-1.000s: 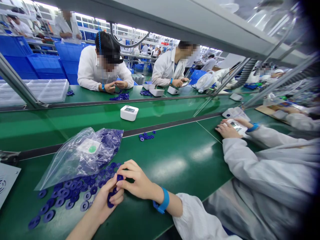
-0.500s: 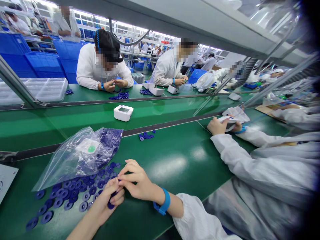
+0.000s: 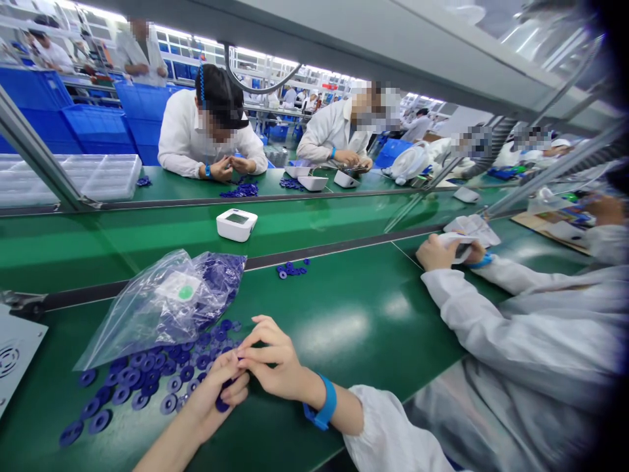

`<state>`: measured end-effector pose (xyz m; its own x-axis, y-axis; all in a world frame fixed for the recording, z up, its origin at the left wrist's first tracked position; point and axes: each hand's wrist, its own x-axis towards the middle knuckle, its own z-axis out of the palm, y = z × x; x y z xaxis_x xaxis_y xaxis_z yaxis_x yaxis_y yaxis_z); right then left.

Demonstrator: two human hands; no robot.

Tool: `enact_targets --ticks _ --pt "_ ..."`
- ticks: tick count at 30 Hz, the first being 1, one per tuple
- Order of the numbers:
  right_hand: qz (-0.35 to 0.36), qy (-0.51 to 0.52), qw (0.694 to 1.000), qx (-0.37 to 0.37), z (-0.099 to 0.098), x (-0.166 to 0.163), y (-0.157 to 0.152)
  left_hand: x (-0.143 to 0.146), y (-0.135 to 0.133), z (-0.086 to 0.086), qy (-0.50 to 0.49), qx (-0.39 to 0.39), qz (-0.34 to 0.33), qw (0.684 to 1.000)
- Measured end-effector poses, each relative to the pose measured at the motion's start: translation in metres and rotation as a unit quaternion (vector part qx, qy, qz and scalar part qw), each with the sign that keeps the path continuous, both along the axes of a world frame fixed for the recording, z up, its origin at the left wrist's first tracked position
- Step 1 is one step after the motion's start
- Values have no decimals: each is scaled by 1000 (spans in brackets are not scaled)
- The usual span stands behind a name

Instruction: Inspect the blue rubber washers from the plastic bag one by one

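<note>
My left hand [image 3: 220,388] is closed around one or more dark blue ring-shaped washers [image 3: 222,403], part of which shows below the fingers. The fingers of my right hand [image 3: 275,360] pinch at the tips of the left fingers. A small bit of blue shows between them, mostly hidden. Loose blue washers [image 3: 129,377] lie scattered on the green bench to the left of and behind my hands. Behind them lies a clear plastic bag [image 3: 147,301] full of more blue washers, with a green dot on a white label.
A white device with a screen [image 3: 236,225] sits on the green conveyor [image 3: 314,219]. A few blue washers [image 3: 291,269] lie near the bench's back edge. At right, a co-worker's hands [image 3: 445,252] hold a white casing. A grey metal panel [image 3: 19,354] stands at left.
The white device has moved left along the conveyor. My hands stay together at the same pinch. The whole view has shifted slightly; the co-worker at right has tilted the white casing.
</note>
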<state>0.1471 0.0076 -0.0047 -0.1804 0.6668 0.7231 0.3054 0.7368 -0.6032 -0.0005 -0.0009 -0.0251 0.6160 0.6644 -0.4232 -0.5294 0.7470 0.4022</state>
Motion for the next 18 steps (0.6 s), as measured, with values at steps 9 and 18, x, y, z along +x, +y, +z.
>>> enact_targets --ticks 9,18 --pt "0 -2 1000 -31 -3 1 5 0 2 -1 0 -8 23 1000" --pt "43 -31 997 -60 -6 0 5 -2 3 -1 23 -29 47 998"
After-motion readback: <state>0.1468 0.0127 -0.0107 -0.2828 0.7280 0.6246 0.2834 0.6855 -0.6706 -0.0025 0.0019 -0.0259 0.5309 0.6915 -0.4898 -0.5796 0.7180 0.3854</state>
